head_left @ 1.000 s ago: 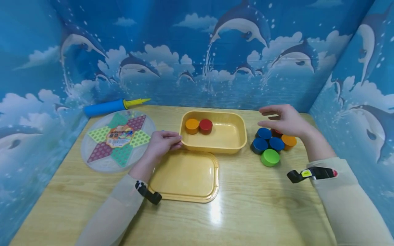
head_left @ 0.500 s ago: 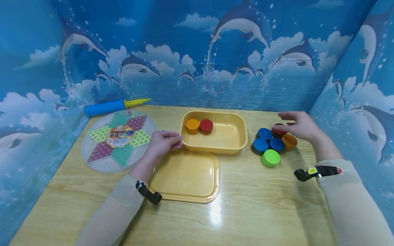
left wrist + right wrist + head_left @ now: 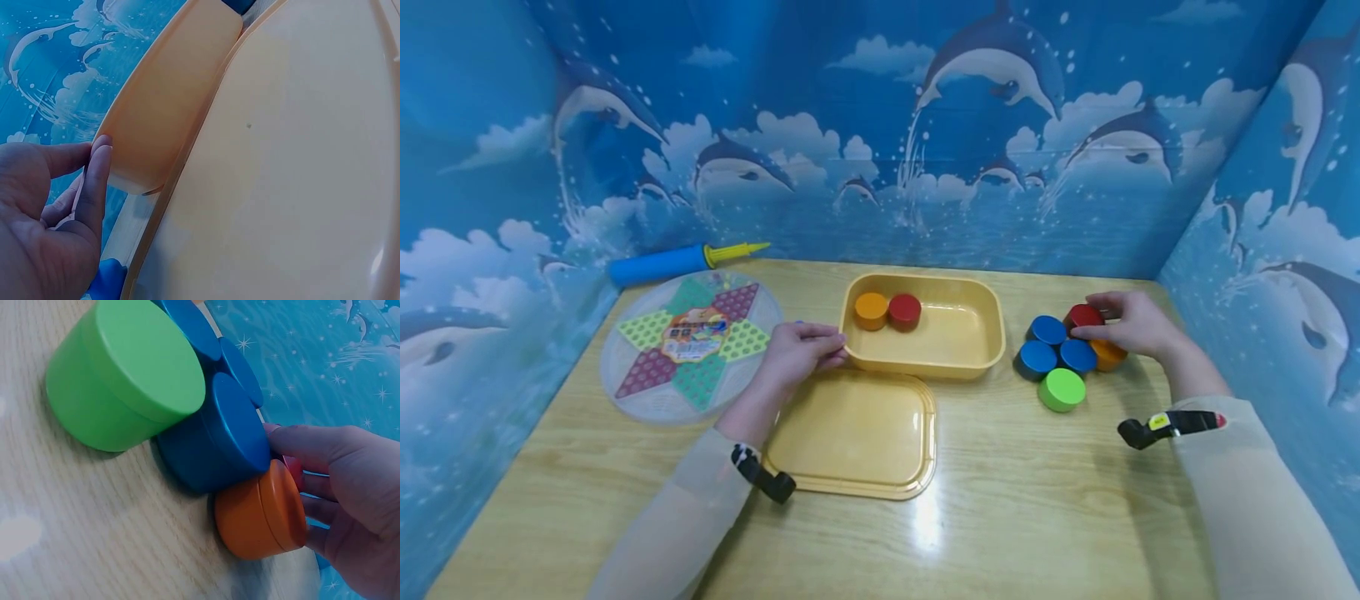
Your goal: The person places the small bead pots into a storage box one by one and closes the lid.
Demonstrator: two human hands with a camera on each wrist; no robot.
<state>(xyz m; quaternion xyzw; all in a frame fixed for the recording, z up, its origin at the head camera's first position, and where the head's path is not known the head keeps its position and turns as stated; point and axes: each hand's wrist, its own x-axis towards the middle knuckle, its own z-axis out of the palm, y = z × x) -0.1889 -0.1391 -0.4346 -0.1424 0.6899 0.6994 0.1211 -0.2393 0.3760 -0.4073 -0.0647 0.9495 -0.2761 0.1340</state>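
At the left end of a yellow plastic box (image 3: pixel 925 367), my left hand (image 3: pixel 799 348) pinches the rim between thumb and fingers. Inside the box stand an orange round tin (image 3: pixel 871 311) and a red one. To the right, my right hand (image 3: pixel 1138 325) grips another red round tin (image 3: pixel 1084 315), thumb in front and fingers behind. In the right wrist view this red tin (image 3: pixel 294 470) is mostly hidden by its neighbours. Close around it stand several blue tins (image 3: pixel 1037 360), an orange tin (image 3: pixel 259 515) and a green tin (image 3: pixel 1062 390).
A yellow lid (image 3: pixel 853 437) lies flat in front of the box. On the left is a round clear Chinese checkers board (image 3: pixel 647 408), with a blue hand pump (image 3: pixel 658 265) behind it. A dolphin-print curtain (image 3: pixel 880 167) borders the wooden table (image 3: pixel 1000 500).
My right hand has moved right and down from above the tins, and its fingers have closed around the red tin at the back. My left hand stays at the box's rim.
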